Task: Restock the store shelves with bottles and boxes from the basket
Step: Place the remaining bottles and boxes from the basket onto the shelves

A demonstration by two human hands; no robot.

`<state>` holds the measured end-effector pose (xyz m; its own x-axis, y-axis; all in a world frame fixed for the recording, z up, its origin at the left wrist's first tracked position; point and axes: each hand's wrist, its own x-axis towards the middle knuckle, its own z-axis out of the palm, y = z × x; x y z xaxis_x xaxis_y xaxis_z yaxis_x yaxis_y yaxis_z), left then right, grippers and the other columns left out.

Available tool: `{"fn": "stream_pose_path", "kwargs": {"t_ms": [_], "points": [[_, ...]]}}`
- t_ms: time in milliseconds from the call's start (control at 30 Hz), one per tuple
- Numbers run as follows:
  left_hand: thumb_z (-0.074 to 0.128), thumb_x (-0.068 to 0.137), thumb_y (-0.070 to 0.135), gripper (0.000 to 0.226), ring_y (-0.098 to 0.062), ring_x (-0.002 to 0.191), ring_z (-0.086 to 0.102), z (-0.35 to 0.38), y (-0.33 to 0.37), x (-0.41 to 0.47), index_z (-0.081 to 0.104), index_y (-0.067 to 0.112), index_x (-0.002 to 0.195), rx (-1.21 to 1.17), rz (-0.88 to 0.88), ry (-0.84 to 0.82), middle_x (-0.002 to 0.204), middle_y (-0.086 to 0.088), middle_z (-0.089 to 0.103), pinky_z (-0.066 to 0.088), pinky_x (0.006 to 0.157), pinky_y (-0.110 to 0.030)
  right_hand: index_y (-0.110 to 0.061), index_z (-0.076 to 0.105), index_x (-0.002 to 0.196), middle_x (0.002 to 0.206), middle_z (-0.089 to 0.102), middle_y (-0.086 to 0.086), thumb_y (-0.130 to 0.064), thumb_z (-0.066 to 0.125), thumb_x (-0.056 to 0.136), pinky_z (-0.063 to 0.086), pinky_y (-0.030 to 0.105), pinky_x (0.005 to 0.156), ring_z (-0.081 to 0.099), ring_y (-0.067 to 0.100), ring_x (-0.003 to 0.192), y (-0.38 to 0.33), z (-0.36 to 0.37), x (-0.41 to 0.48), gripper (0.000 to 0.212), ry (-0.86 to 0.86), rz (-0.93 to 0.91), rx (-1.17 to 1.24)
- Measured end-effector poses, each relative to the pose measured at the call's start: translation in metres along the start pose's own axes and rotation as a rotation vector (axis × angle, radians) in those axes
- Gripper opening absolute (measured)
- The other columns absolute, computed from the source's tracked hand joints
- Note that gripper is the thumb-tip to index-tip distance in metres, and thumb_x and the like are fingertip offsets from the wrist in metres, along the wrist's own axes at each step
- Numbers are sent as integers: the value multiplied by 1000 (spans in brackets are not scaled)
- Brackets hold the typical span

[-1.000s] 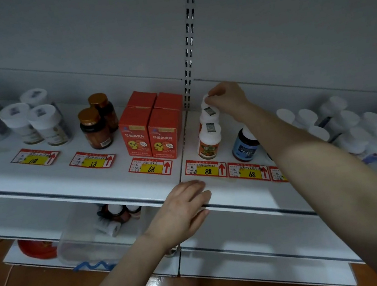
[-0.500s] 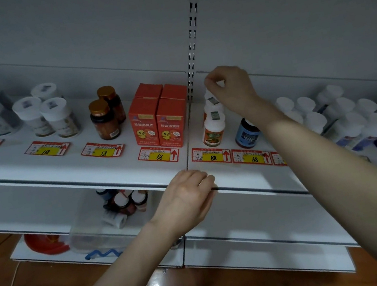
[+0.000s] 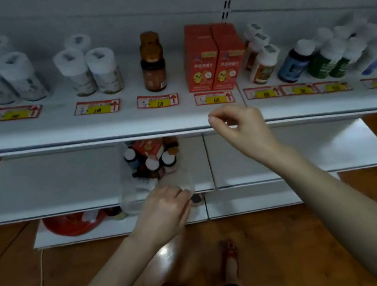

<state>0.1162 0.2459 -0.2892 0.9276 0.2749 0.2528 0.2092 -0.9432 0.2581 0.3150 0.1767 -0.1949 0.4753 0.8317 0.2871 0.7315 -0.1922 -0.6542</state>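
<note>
Clear basket [image 3: 127, 197] sits just past the left hand [image 3: 166, 210]. Its fingers curl at the near rim, can't tell if it's really gripping. Bottles [image 3: 152, 164] inside stand caps-up, and a red box [image 3: 149, 149] lies tilted behind them. Right hand [image 3: 239, 129] is loosely curled, holding nothing. Just beyond it two shelf boxes [image 3: 213, 59] stand upright, print too blurry. A price tag [image 3: 98, 107] further left reads 18.

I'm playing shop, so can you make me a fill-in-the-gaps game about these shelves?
The brown glass bottles with gold caps stand to the ___ of the two orange-red cardboard boxes.
The right hand holds ___.
The left hand grips the clear plastic basket, which holds small ___ and a red box.
The paper price tags are red and ___.
Missing words: left, nothing, bottles, yellow.
</note>
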Motion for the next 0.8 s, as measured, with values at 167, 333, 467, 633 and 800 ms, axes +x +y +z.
{"fn": "stream_pose_path", "kwargs": {"t_ms": [167,333,467,633,800], "points": [[40,82,26,33,-24,61,62,5,-46,-55,69,10,78,-53,-171,-158,68,-5,65,52,56,-28,-3,69,97,93,69,9,-14,59,89,49,26,79,60,12,82,2,62,-36,17,-151,165,0],[42,79,28,36,-24,58,63,25,-91,-68,71,6,80,30,-290,-162,68,-6,66,49,48,-24,-2,63,109,98,67,12,-14,60,88,45,20,79,56,13,83,24,132,-40,25,-265,331,49],[38,79,28,40,-28,61,63,59,-120,-63,70,3,81,44,-323,-120,71,-10,66,50,51,-27,-1,56,119,105,63,16,-18,62,86,45,28,84,57,19,90,55,195,-23,37,-281,402,27],[38,81,27,41,-32,62,62,118,-153,-48,68,-1,83,34,-311,-70,72,-15,65,52,54,-33,-2,49,126,124,51,19,-18,64,86,36,18,79,51,30,112,106,281,0,46,-259,404,-39],[40,82,24,37,-32,65,62,160,-169,-50,68,0,80,55,-277,-34,72,-15,64,53,57,-35,-6,44,130,133,43,14,-28,60,87,34,29,98,40,28,123,145,330,27,50,-234,357,-192]]}}
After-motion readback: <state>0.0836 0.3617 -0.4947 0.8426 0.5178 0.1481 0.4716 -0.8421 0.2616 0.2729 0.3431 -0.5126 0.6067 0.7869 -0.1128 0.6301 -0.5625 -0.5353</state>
